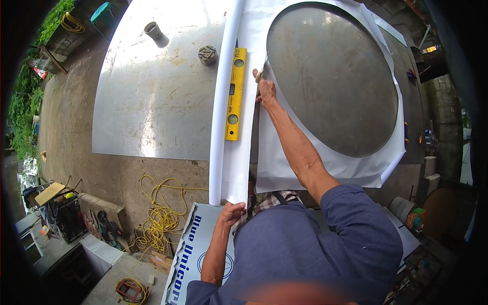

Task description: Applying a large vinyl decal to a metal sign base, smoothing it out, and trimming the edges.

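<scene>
My right hand (267, 92) is closed round the pale handle of a pair of scissors (259, 75), whose blades point away from me at the white paper. A long cut runs from there to the near edge, parting a strip (237, 168) from the sheet with a large oval opening (277, 168). At the near end of the strip, my left hand (232, 213) pinches the paper's edge. A yellow spirit level (235, 94) lies on the strip, beside the rolled-up paper (221, 117). Grey metal shows through the oval.
A large metal sheet (152, 112) spreads left of the roll, bearing a grey cup-like piece (152, 30) and a dark ribbed block (207, 55). Tangled yellow cord (161, 216) lies on the concrete floor at the near left. A printed grey-blue board (195, 254) is beside me.
</scene>
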Demonstrator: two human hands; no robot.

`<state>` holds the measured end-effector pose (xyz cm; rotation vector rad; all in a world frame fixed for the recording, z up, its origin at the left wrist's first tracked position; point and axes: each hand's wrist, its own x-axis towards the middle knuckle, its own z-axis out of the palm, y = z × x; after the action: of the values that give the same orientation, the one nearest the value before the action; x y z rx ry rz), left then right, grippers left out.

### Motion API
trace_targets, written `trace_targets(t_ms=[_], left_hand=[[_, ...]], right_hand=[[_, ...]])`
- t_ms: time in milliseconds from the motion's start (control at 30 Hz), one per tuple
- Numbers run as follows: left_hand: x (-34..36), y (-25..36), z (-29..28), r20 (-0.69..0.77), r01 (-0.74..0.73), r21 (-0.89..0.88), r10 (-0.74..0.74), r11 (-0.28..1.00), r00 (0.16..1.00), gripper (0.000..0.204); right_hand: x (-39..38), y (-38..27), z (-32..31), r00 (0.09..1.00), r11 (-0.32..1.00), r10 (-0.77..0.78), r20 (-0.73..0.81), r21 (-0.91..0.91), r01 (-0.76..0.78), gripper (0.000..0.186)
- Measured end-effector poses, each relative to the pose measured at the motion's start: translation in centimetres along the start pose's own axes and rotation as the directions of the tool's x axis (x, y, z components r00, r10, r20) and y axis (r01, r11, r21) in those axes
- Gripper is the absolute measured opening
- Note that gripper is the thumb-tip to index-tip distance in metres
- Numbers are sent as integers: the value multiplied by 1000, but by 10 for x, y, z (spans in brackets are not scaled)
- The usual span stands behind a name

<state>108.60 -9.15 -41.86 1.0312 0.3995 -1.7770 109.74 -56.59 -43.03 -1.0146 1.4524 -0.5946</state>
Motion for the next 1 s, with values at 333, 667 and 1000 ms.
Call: trace_targets(t_ms=[333, 667, 1000], left_hand=[[-2, 2, 8, -17, -14, 12, 14, 1000, 1000, 36], [0, 0, 9, -47, -10, 10, 10, 1000, 999, 36], [-23, 10, 12, -76, 162, 187, -151, 969, 986, 22]], right_hand=[[-4, -1, -3, 996, 992, -65, -68, -114, 57, 79], [19, -3, -24, 997, 992, 30, 65, 118, -38, 61], [41, -27, -99, 979, 981, -163, -123, 85, 174, 62]])
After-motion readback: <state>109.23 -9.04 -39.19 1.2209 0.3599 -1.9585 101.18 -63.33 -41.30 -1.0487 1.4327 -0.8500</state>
